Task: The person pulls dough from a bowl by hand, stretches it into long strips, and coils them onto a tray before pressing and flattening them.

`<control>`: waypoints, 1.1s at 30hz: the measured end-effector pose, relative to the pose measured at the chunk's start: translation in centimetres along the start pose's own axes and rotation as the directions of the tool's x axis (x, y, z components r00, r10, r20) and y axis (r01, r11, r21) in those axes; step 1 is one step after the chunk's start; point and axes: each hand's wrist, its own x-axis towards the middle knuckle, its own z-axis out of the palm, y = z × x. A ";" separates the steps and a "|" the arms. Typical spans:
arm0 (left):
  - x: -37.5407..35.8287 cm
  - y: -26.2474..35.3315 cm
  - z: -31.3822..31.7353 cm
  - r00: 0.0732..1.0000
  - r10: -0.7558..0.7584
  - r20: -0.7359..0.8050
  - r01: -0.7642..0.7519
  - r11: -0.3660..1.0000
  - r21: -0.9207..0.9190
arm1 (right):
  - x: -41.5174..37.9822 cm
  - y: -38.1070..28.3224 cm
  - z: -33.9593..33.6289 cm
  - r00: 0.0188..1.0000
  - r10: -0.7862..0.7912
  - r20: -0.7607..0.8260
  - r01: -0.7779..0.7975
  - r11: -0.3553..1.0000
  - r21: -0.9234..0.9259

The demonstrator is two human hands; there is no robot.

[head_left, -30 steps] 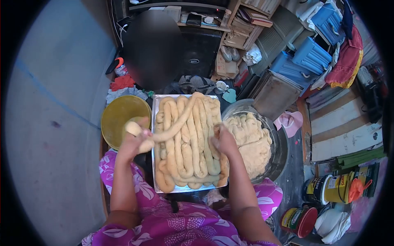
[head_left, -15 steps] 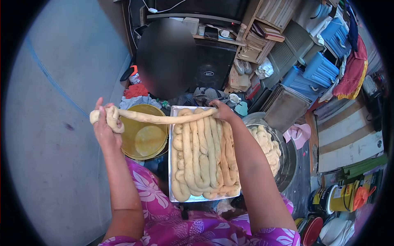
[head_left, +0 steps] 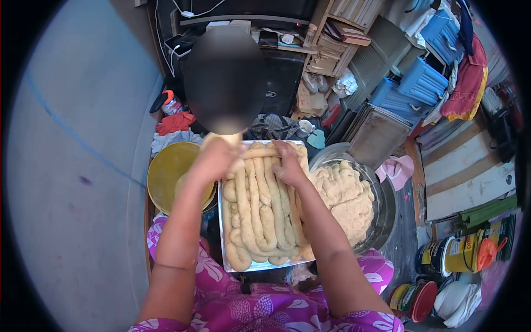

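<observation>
A metal tray (head_left: 223, 250) holds several long ropes of dough (head_left: 255, 210) laid side by side. At its far edge, a thick dough rope (head_left: 259, 152) runs crosswise over the others, between my two hands. My left hand (head_left: 214, 161), smeared by motion, is closed on the rope's left end above the tray's far left corner, with pale dough showing just beyond it. My right hand (head_left: 289, 165) has its fingers bent over the rope's right part, low over the tray.
A round metal basin (head_left: 389, 217) with a large mass of dough (head_left: 349, 202) stands at the right. Left of the tray is a yellow tub (head_left: 165, 176). Paint buckets (head_left: 463, 253) are at the far right. A dark blurred patch covers part of the background.
My left hand has moved right, from beside the yellow tub to the tray's far left corner. The stretched dough rope has come down onto the tray, and my right hand is lower.
</observation>
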 end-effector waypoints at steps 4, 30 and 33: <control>3.0 5.9 4.4 0.975 0.046 0.218 -0.137 0.894 0.427 | 0.2 -4.8 -3.0 0.901 0.068 0.429 -0.385 0.582 0.717; -4.8 -7.8 7.7 0.996 0.093 -0.007 -0.092 0.988 0.123 | -4.2 6.8 -4.1 0.929 0.370 0.033 -0.334 0.793 0.509; -3.7 -6.8 7.8 0.977 0.204 0.057 -0.205 0.847 0.491 | -5.0 4.8 -4.1 0.911 0.392 0.130 -0.410 0.818 0.404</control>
